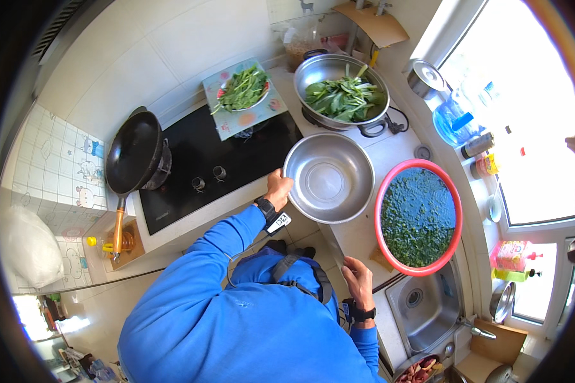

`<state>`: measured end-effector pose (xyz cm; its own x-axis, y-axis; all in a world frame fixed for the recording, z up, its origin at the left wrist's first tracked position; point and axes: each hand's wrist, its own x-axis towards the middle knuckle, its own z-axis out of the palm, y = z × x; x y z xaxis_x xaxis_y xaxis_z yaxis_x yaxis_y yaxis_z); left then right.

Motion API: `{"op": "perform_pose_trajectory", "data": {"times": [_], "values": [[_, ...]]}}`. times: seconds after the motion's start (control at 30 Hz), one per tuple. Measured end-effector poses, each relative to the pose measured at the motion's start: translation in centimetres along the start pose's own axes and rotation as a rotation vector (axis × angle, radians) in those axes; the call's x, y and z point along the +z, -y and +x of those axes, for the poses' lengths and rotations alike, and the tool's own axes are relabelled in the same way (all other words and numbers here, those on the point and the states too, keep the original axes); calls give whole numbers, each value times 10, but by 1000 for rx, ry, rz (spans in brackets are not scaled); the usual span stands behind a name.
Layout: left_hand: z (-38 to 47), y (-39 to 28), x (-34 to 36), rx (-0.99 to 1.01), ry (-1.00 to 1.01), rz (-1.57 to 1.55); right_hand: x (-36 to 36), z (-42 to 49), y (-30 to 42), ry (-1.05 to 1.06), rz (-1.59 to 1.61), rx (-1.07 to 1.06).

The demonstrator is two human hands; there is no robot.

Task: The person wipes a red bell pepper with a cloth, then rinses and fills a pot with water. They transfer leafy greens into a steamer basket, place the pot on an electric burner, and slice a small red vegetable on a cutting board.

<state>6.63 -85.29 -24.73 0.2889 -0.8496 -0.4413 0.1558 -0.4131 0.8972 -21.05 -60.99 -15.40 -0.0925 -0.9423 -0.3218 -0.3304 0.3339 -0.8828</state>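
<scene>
My left hand (279, 189) grips the rim of a stainless steel basin (329, 178), its thumb over the edge. The basin's inside is bare metal, and it is level with the counter corner between the hob and the red tub. My right hand (358, 281) is over the counter's front edge with loosely curled fingers and nothing visible in it. Just beyond that hand stands a red-rimmed tub (379, 216) of water, with many chopped green leaves (414, 225) floating in it. Behind the basin, a two-handled steel pan (311, 74) holds leafy greens (342, 98).
A black wok (136, 151) sits on the left of the glass hob (191, 143). A plate of greens (243, 91) rests on a patterned board (232, 128). To the right are a steel sink (424, 316), faucet (479, 330) and windowsill bottles (510, 253). A cord (398, 122) lies beside the pan.
</scene>
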Motion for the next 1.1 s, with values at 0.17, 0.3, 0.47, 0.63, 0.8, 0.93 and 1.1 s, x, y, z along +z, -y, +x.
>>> {"op": "perform_pose_trajectory", "data": {"times": [0.17, 0.3, 0.47, 0.63, 0.8, 0.93, 1.1], "values": [[12, 15, 16, -81, 47, 14, -9, 21, 11, 58, -25, -18], [9, 0, 9, -76, 167, 52, -10, 44, 31, 75, -10, -84], [13, -76, -7, 442, 38, 361, -10, 89, 78, 92, 227, -28], [68, -182, 30, 595, 359, 133, -13, 170, 143, 69, 373, -79], [128, -253, 81, 366, 621, 326, -2, 263, 189, 53, 693, -90], [179, -280, 109, 149, 704, 484, 7, 326, 203, 16, 718, 5], [223, -294, 136, -49, 737, 599, 11, 376, 207, -64, 677, 85]]}}
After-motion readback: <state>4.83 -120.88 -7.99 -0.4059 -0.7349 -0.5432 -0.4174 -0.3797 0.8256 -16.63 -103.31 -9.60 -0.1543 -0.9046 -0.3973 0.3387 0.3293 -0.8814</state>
